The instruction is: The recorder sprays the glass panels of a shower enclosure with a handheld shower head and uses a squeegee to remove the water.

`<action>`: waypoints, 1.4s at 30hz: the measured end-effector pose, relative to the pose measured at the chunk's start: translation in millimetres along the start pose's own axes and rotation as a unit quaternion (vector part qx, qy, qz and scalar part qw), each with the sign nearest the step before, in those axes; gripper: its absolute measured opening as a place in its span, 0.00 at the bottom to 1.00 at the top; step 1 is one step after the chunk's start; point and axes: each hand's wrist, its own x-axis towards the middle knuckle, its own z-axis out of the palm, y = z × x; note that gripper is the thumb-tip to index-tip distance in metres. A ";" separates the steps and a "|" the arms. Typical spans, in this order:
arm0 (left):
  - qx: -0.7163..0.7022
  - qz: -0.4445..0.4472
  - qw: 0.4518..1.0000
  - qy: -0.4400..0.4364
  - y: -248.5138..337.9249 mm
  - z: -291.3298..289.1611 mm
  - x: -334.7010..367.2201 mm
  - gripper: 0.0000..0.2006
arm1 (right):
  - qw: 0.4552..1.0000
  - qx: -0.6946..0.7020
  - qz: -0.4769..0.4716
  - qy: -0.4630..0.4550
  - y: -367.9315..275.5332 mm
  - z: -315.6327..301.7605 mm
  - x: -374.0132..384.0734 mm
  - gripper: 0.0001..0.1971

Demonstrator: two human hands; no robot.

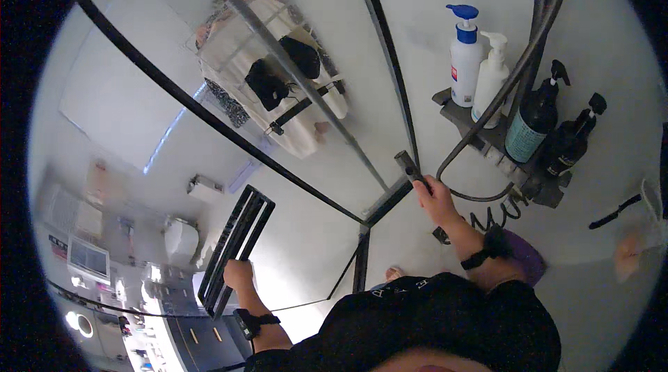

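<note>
My left hand (pixel 239 274) is closed around the edge of a long black frame of parallel bars (pixel 245 227), which stands slanted beside the glass on the left. Whether it is fixed to the glass, I cannot tell. In my right hand (pixel 436 202) is a short dark grey tube (pixel 406 163), like a slim handheld shower wand, its end tilted up and to the left. A dark hose (pixel 480 123) loops down close to this hand; where it joins the tube is hard to see. Black bands circle both my wrists.
Black-framed glass panels meet at a corner (pixel 364 224) ahead. At right, a wall shelf (pixel 480 134) carries several pump bottles. A grey bar (pixel 299 80) crosses before a rack of light towels (pixel 233 69). A toilet (pixel 182 238) and a dark cabinet (pixel 202 337) stand at left.
</note>
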 end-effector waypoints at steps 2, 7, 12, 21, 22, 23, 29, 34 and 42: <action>-0.004 -0.022 1.000 -0.002 8.5 -18.1 -20.6 0.13 | 1.000 0.001 0.009 0.003 -0.6 -1.0 2.0 0.13; -0.017 -0.036 0.999 -0.015 22.4 -38.9 -52.5 0.13 | 0.998 0.055 0.023 0.019 -14.1 -14.8 -1.1 0.15; -0.017 -0.037 0.999 -0.032 31.4 -47.3 -78.1 0.14 | 0.986 0.130 0.069 0.079 1.1 -29.2 -6.7 0.16; -0.034 -0.027 0.999 -0.005 44.1 -51.0 -95.9 0.13 | 0.998 -0.038 -0.012 0.047 41.9 -35.5 -45.0 0.17; -0.031 -0.025 0.999 -0.009 43.5 -49.5 -96.0 0.13 | 0.996 -0.040 -0.026 0.072 36.5 -38.3 -46.5 0.17; -0.031 -0.021 0.999 -0.008 42.5 -48.7 -94.9 0.13 | 0.997 -0.034 -0.009 0.065 37.1 -43.3 -47.8 0.17; -0.016 0.004 1.000 0.019 43.9 -47.3 -96.1 0.15 | 0.988 -0.114 0.105 0.020 107.9 -61.9 -68.0 0.19; -0.011 -0.015 1.000 0.004 44.5 -48.8 -96.9 0.15 | 0.980 -0.150 0.109 -0.068 78.4 -60.2 -90.1 0.19; 0.000 -0.017 1.000 -0.019 43.3 -50.2 -95.8 0.15 | 0.959 -0.211 0.076 -0.173 50.8 -46.7 -88.8 0.19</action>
